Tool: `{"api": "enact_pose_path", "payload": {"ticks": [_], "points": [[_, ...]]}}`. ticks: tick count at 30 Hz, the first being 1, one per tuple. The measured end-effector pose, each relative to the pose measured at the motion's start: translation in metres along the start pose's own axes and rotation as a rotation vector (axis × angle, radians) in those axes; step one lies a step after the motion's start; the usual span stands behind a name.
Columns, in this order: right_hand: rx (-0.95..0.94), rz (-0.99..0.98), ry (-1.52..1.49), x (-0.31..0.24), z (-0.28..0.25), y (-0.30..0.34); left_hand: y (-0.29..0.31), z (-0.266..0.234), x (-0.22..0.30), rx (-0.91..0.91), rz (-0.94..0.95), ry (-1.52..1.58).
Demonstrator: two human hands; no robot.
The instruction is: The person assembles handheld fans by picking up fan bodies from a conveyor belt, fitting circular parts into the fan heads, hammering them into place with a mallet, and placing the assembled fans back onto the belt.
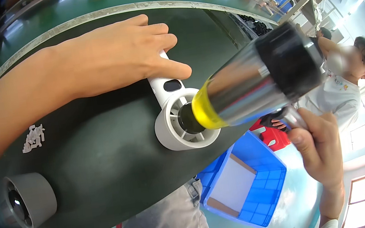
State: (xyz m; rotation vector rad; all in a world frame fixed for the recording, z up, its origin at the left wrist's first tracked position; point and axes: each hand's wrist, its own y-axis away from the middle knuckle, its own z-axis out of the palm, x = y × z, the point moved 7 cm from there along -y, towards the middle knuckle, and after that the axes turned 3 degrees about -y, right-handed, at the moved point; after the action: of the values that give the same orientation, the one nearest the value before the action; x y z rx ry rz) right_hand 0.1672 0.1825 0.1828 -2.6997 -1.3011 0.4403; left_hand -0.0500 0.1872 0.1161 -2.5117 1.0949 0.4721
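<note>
My left hand [133,51] is closed around the handle of a white handheld fan [164,132], which lies on the dark table. Its round head with inner spokes faces up, and a dark oval window shows on the handle. Over the fan's head leans a thick silver cylindrical tool [245,80] with a black end and a yellow ring. Its black tip reaches into the middle of the fan's head; whether it presses there I cannot tell. My right hand [321,149] grips a metal handle below the tool's black end; the join between them is blurred.
A grey cup-shaped part [39,199] lies on its side at the table's near left, with small white pieces [33,138] beyond it. Below the table's right edge stands a blue crate [268,190]. A person [340,88] is close at the right, near a red stool [273,139].
</note>
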Motion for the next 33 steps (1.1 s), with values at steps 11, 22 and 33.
{"api": "enact_pose_path", "payload": {"ticks": [11, 22, 33], "points": [[-0.053, 0.113, -0.022, -0.002, 0.007, -0.001, -0.017, 0.008, -0.003, 0.136, 0.118, 0.053], [0.037, 0.327, -0.375, 0.037, -0.002, 0.015, -0.051, 0.013, -0.001, 0.396, 0.366, 0.122], [0.043, 0.08, -0.02, 0.029, -0.004, 0.001, -0.052, 0.016, -0.005, 0.468, 0.42, 0.106]]}}
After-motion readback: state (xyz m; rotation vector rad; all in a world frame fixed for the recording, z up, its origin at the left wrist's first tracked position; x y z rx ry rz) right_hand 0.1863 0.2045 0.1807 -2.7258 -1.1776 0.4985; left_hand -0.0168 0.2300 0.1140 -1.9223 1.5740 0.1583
